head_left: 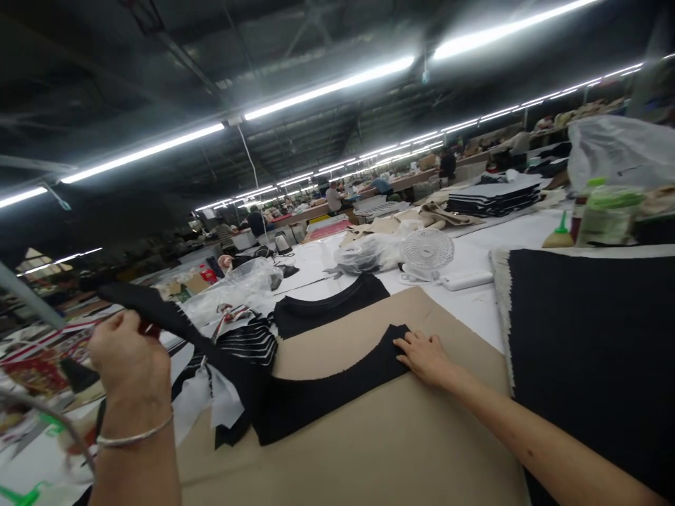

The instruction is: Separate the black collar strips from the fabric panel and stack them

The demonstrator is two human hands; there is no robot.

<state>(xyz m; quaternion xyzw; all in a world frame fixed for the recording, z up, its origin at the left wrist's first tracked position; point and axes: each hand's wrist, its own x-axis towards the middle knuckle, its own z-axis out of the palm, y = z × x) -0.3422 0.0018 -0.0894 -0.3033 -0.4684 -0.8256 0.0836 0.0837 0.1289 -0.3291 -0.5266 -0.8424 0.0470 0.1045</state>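
My left hand [129, 362], with a thin bangle on the wrist, is raised and closed around a strip of black fabric [158, 309] and something red I cannot make out. My right hand [425, 357] lies flat with fingers spread on a curved black knit piece [327, 386]. That piece rests on a brown cardboard pattern [369, 443] on the table. Another black knit piece [327, 302] lies behind the cardboard.
A large black fabric panel [590, 351] covers the right of the white table [474, 309]. A small white fan [427, 253], plastic bags [247, 281], a striped fabric piece [253, 341] and stacked dark cloth [496, 197] lie further back. People work at distant tables.
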